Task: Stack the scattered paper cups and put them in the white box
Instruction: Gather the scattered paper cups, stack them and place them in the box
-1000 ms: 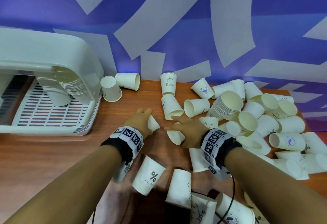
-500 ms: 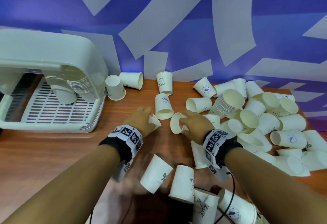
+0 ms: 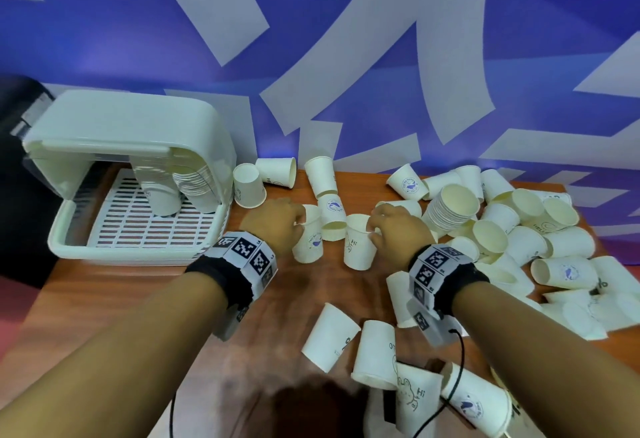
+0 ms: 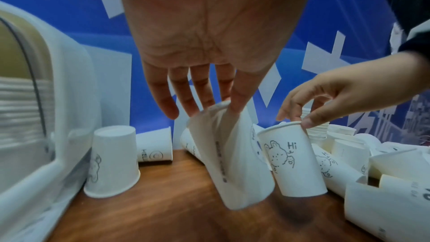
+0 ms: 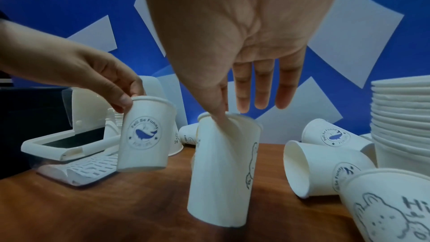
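- Two cups hang just above the wooden table [image 3: 104, 302], one in each of our hands, mouths up and side by side with a small gap between them.
- Our left hand [image 3: 273, 221] pinches the rim of the whale cup [image 3: 309, 240] between thumb and fingertips; its base floats clear of the wood.
- Our right hand [image 3: 396, 230] pinches the rim of the "Hi" rabbit cup [image 3: 358, 247] the same way, thumb inside the mouth.
- Compared with half a second ago, when the right hand's cup lay on its side with its mouth turned toward the left hand, both cups are now upright and lifted; a second ago both hands were low on the table among lying cups.
- Bare wood lies beneath and in front of the two cups, toward us; nearer still, several fallen cups [image 3: 330, 340] crowd the near edge.
- To the right, a tall nested stack [image 3: 450, 209] leans in a dense heap of loose cups that reaches the table's right edge.
- The white box [image 3: 138, 174] sits at the left edge, lid raised, stacked cups already on its slatted floor; one upturned cup [image 3: 247, 186] stands just beside its right wall.
- Between the box and our left hand there is a strip of open table.
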Demonstrator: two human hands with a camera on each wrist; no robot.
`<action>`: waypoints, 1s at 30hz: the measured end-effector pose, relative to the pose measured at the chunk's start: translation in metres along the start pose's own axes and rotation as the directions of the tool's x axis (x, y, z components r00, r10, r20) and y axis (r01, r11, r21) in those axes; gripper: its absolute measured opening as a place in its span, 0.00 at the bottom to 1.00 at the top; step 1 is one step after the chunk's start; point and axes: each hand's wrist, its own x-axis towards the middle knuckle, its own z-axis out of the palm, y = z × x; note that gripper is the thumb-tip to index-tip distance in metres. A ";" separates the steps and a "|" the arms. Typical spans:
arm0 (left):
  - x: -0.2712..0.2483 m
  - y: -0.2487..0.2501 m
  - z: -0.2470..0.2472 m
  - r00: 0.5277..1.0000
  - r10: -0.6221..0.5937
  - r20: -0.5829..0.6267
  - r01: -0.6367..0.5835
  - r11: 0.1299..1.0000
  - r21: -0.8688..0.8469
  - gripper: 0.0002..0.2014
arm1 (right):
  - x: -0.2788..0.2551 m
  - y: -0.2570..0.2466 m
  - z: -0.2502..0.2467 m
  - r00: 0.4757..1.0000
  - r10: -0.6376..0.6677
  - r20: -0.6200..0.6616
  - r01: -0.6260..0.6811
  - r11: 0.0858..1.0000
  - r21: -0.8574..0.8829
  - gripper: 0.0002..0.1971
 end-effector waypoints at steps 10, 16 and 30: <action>-0.047 -0.061 -0.049 0.985 0.140 -0.098 -0.144 0.989 -0.034 0.09 | -0.012 -0.081 -0.027 0.994 0.015 -0.106 -0.009 0.998 0.057 0.12; -0.077 -0.127 -0.077 0.973 0.188 -0.136 -0.194 0.980 -0.037 0.09 | -0.013 -0.149 -0.036 0.992 0.075 -0.102 -0.068 0.996 0.064 0.13; -0.116 -0.238 -0.102 0.983 0.030 -0.180 -0.031 1.000 0.002 0.10 | -0.002 -0.261 -0.046 0.993 -0.007 -0.119 0.017 0.996 0.082 0.11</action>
